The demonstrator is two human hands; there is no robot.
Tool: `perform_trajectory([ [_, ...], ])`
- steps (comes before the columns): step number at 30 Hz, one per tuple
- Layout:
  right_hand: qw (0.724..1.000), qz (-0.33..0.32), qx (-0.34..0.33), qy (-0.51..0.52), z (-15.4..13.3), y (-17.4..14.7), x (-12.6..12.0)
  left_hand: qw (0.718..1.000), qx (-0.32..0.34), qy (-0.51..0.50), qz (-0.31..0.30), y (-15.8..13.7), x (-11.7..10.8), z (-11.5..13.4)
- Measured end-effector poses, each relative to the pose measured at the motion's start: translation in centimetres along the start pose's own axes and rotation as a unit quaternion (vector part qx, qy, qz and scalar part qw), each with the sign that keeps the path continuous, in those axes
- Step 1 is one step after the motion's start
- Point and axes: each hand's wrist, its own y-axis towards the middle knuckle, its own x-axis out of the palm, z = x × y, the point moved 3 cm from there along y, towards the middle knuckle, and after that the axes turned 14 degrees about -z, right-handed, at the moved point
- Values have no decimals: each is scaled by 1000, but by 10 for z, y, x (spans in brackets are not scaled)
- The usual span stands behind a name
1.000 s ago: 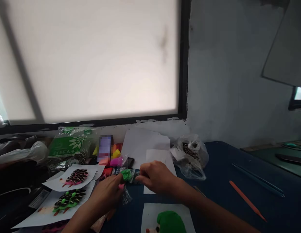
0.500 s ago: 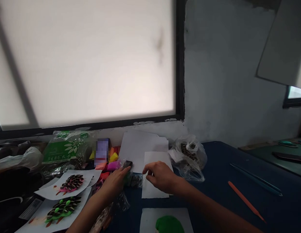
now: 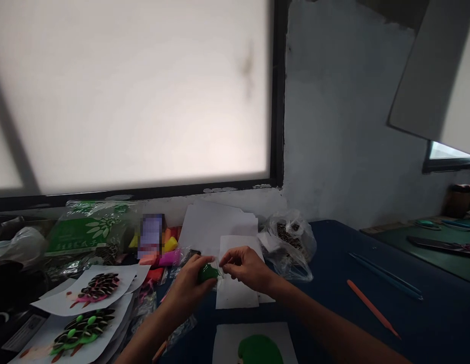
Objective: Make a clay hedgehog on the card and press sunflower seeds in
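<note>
My left hand point(image 3: 189, 278) is closed around a small packet of green modelling clay point(image 3: 208, 273) in clear wrapping, held over the white paper. Close beside it, my right hand point(image 3: 246, 268) has its fingertips pinched at the right edge of the wrapping. Below both hands lies a white card point(image 3: 227, 344) bearing a rounded green clay shape point(image 3: 260, 350), cut off by the bottom of the view. To the left rest finished-looking cards, one with a pink clay hedgehog-like figure point(image 3: 100, 288) covered in striped seeds, another with a green one point(image 3: 83, 328).
A clear bag of seeds point(image 3: 291, 242) stands right of the white paper sheets point(image 3: 215, 227). An orange modelling tool point(image 3: 373, 308) and a blue stick-like tool point(image 3: 386, 275) lie on the dark blue table. Colourful clay packets point(image 3: 168, 258) and a green seed bag point(image 3: 83, 227) are at left.
My left hand has picked up the green clay packet and brought it right. My right hand has closed in to pinch the wrapping's edge. The view has shifted slightly to the right.
</note>
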Motion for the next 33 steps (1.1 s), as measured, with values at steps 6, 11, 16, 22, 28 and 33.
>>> perform_trajectory([
  [6, 1000, -13, -25, 8, -8, -3, 3, 993, -13, -108, -46, 0, 5, 0],
  [11, 999, -23, -22, -35, -9, -5, 5, 977, -17, -189, -96, -2, 9, 9],
  [16, 993, -10, -17, -118, -13, -9, 3, 955, -41, -259, -135, -7, 10, 13],
  [22, 987, 6, -26, -158, -15, -10, 7, 939, -62, -303, -153, -10, 12, 8],
  [28, 979, 19, -20, -204, -13, -9, 8, 930, -22, -334, -149, -2, 19, -2],
  [33, 976, 17, -15, -217, -9, -7, 7, 928, -2, -336, -162, -4, 17, -1],
])
